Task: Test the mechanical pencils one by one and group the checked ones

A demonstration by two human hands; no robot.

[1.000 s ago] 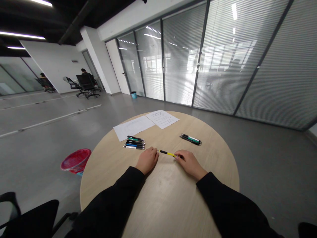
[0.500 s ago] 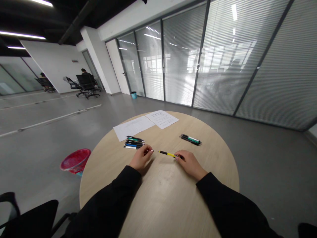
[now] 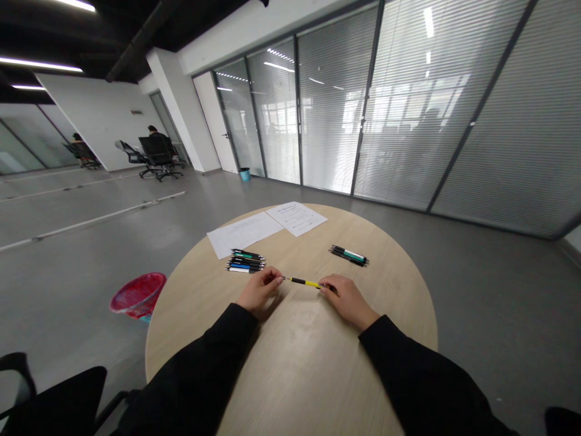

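Note:
Between my hands, a yellow and black pen (image 3: 305,282) lies nearly level, its tip pointing left. My right hand (image 3: 347,298) is closed around the pen's right end. My left hand (image 3: 260,290) pinches a tiny part right at the pen's tip; the part is too small to name. Several pens (image 3: 246,261) lie side by side just beyond my left hand, with black, green, blue and white barrels. Farther right, a smaller group of black and green pens (image 3: 348,255) rests on the round wooden table (image 3: 299,375).
Two printed paper sheets (image 3: 245,232) lie at the table's far edge. A red-lined basket (image 3: 138,293) stands on the floor at the left, near a black chair (image 3: 59,399). Farther back, a person sits by office chairs (image 3: 157,151), and a blue bin (image 3: 245,174) stands by the glass wall.
My left hand has moved slightly right, bringing the small part up to the pen's tip and closing the gap. My right hand and the pen have barely moved.

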